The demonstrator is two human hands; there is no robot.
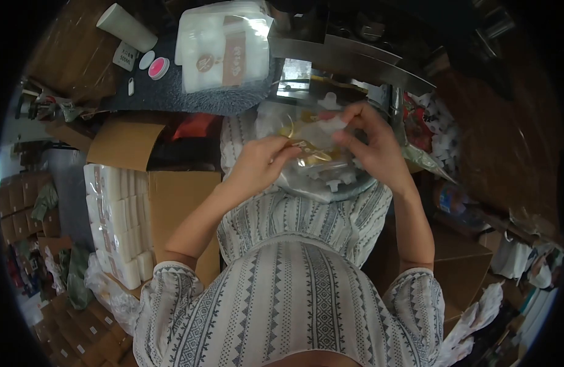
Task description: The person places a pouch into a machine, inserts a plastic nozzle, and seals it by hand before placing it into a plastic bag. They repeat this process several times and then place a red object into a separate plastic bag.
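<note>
My left hand [266, 160] is closed, thumb and index finger pinching a clear plastic pouch [315, 160] with gold print, held above my lap. My right hand [375, 145] is on the pouch's right side, thumb and forefinger bent around a whitish, see-through piece that blurs into the plastic behind it. Beneath both hands, a large clear bag [321, 192] rests on my lap. Small white plastic pieces [335, 183] show in and around it, and one more white piece [328, 100] lies beyond the pouch.
Ahead is a dark machine with a metal plate [367, 61]. Wrapped white packs [224, 52], a white cup [126, 27] and a pink-filled round tin [158, 68] sit on the dark mat [165, 95]. At left stand an open carton [184, 208] and stacked white packs [115, 220].
</note>
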